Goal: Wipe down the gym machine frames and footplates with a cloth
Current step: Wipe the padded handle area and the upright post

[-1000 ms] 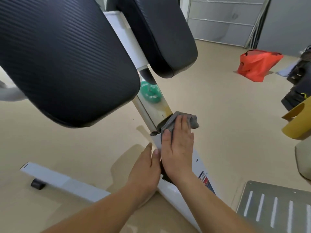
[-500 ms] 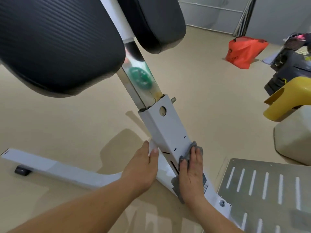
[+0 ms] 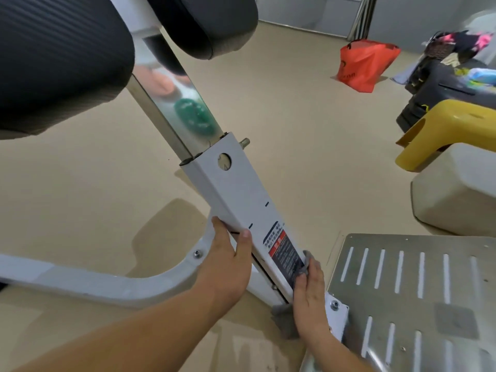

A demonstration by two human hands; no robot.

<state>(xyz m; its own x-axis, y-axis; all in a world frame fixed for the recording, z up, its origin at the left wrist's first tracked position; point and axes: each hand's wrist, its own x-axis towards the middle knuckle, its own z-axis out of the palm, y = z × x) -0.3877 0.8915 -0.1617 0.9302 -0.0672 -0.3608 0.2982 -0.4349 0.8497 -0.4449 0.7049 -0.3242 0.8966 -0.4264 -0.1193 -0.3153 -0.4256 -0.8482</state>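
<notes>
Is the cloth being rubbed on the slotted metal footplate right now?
No, the right hand presses the grey cloth against the white post, beside the footplate.

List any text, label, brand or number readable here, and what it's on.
On the warning sticker of the white frame column: black, white and red panels of small print, too blurred to read.
On the orange bag: dark print low on its side, too blurred to read.
No other text shows.
</notes>
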